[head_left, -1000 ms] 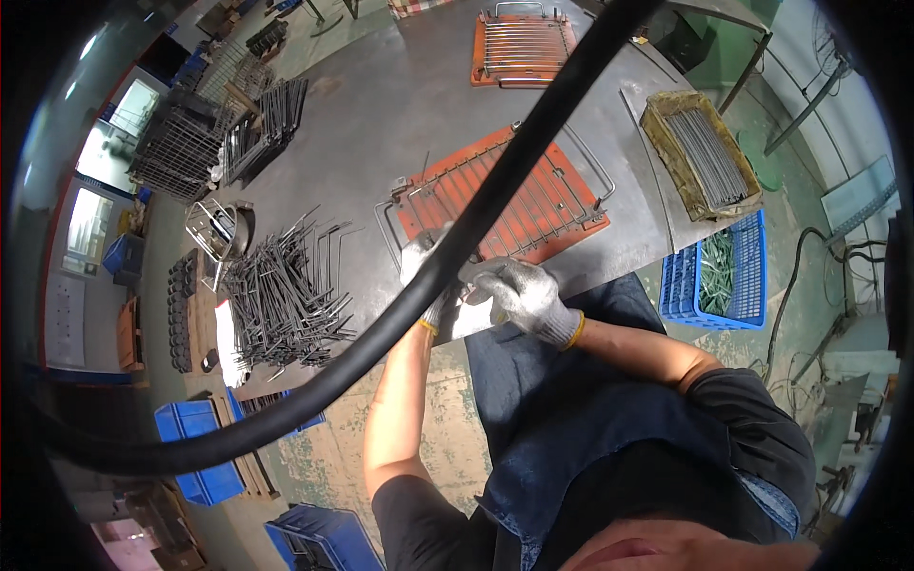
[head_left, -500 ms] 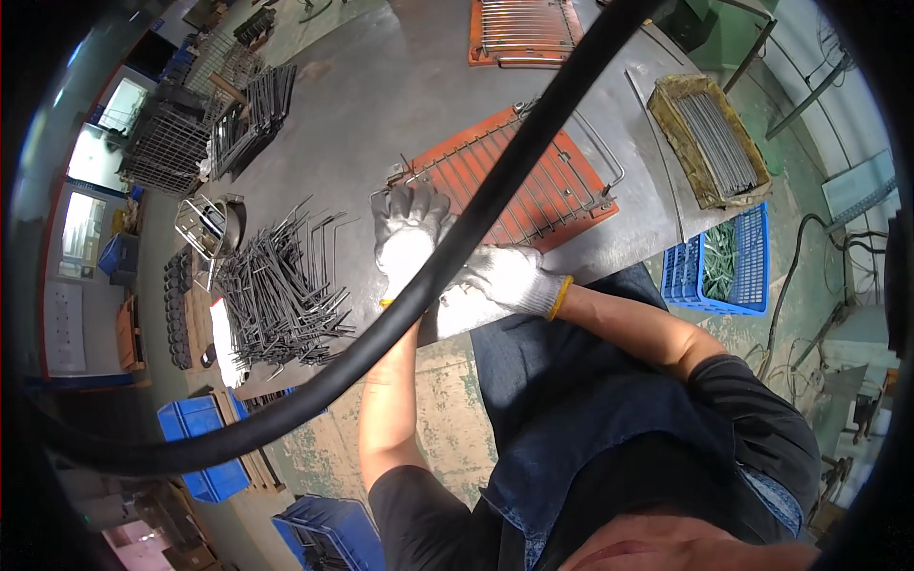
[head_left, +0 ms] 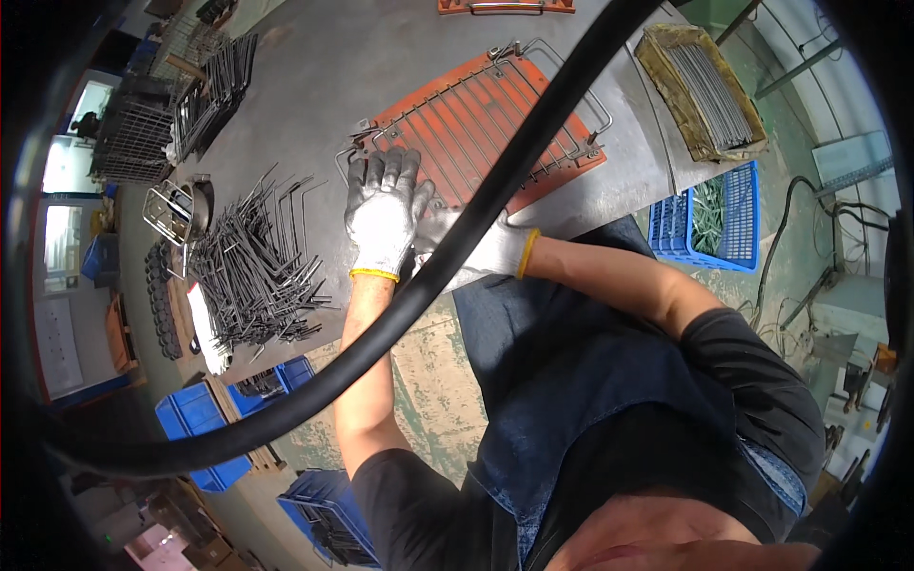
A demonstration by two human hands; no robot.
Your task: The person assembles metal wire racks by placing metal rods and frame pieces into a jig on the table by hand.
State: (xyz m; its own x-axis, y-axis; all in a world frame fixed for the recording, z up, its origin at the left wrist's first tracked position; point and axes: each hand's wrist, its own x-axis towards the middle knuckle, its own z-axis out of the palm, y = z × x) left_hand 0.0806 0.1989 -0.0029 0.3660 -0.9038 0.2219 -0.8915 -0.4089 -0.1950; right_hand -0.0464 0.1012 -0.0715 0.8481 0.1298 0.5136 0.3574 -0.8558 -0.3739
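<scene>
Left hand (head_left: 381, 221) now flatter, apparently

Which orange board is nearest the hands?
The near orange board, its left corner by the left hand; the far board is cut off by the picture's top edge.

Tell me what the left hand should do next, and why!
Maybe the left hand should curl around the bent wire at the left end of the orange plate, because its fingers are outstretched close to that wire.
</scene>
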